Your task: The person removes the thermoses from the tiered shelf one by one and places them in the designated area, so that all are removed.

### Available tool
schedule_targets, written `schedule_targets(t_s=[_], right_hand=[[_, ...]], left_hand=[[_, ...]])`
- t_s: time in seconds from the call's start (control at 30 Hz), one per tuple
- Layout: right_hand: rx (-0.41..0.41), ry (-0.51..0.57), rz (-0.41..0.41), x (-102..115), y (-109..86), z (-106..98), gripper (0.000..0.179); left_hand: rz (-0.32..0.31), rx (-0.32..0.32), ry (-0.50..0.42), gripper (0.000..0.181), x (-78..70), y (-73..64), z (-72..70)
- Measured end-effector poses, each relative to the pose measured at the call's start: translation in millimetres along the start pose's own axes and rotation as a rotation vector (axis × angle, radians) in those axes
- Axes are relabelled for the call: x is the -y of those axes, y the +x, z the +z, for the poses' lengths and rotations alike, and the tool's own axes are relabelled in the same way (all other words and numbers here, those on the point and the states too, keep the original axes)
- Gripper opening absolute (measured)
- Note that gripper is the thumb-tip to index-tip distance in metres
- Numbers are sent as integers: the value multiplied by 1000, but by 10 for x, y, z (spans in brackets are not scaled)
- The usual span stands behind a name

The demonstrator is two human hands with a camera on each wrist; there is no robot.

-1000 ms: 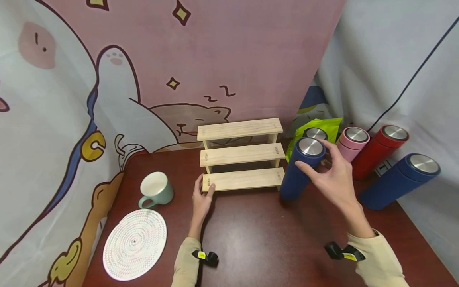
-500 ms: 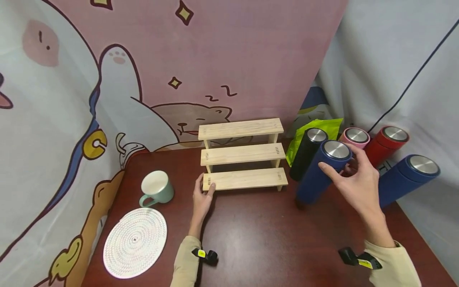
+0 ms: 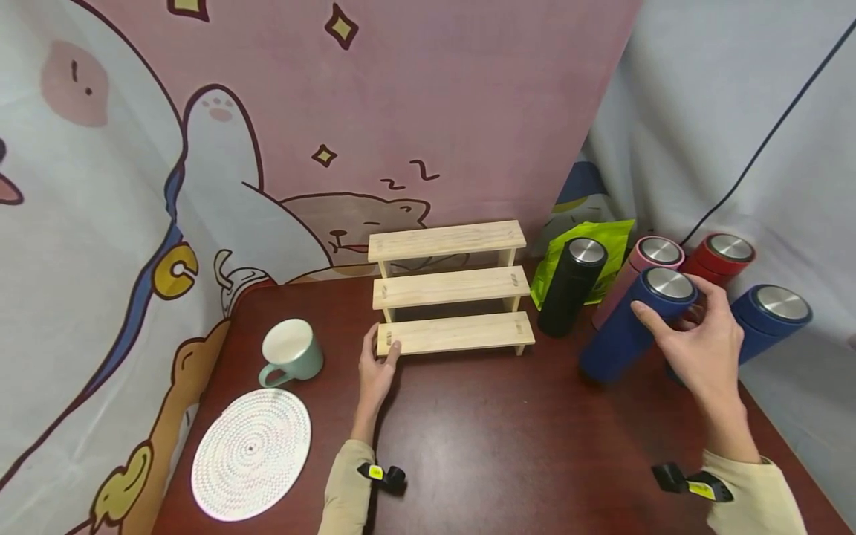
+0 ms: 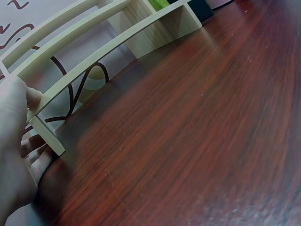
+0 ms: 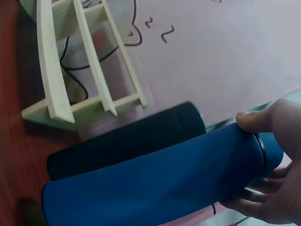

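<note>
A pale wooden three-step display rack (image 3: 461, 334) stands on the dark red-brown table. My left hand (image 3: 377, 371) grips the left end of its lowest step, thumb on top and fingers around the end leg. To the right of the rack, my right hand (image 3: 710, 349) holds a blue thermos bottle (image 5: 155, 179) near its steel-topped lid. The bottle leans in the head view, its base close over the table. Behind it stand a black thermos (image 3: 570, 290) and a pink thermos (image 3: 617, 286). A second blue thermos (image 3: 759, 327) is partly hidden behind the right hand.
A red thermos (image 3: 717, 260) stands at the back right, near a bright green bag (image 3: 611, 241). On the left are a mint-green mug (image 3: 297, 353) and a round white woven mat (image 3: 251, 461). Printed cloth (image 3: 468, 111) hangs close behind the rack.
My right hand has carried the blue thermos rightward, away from the rack's right end, uncovering the black thermos. The left hand stays on the rack.
</note>
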State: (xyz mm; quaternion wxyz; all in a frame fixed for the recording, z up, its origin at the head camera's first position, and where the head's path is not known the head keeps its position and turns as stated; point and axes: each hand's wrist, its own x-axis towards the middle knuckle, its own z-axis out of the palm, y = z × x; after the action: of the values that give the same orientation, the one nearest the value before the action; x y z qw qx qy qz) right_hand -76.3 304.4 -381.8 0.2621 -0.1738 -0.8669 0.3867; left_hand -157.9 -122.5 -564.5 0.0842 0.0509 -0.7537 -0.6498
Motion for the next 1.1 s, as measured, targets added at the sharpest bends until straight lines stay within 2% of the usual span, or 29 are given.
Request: schedule_targets(t_s=[0.17, 0.5, 0.73, 0.8, 0.87, 0.97, 1.03, 1.1], right_hand=[[3, -49, 76, -137, 24, -6, 77], [-72, -28, 121, -339, 90, 51, 77], [-96, -28, 117, -427, 139, 30, 78], [-94, -37, 118, -437, 142, 15, 78], [-85, -53, 122, -442, 141, -3, 78], [-75, -86, 101, -448, 132, -26, 78], [-72, -111, 73, -453, 126, -43, 78], [-67, -123, 36, -456, 122, -61, 78]], left_hand=[[-3, -2, -1, 64, 37, -1, -14], [1, 8, 6, 64, 16, -7, -23], [-8, 9, -14, 64, -17, -23, -13], [-8, 17, -11, 63, -127, -64, -22], [-20, 20, -4, 63, -162, -77, -26], [-9, 11, -4, 63, -152, -83, -19], [-6, 2, 0, 64, -48, -46, -6], [4, 0, -2, 63, -13, -35, 0]])
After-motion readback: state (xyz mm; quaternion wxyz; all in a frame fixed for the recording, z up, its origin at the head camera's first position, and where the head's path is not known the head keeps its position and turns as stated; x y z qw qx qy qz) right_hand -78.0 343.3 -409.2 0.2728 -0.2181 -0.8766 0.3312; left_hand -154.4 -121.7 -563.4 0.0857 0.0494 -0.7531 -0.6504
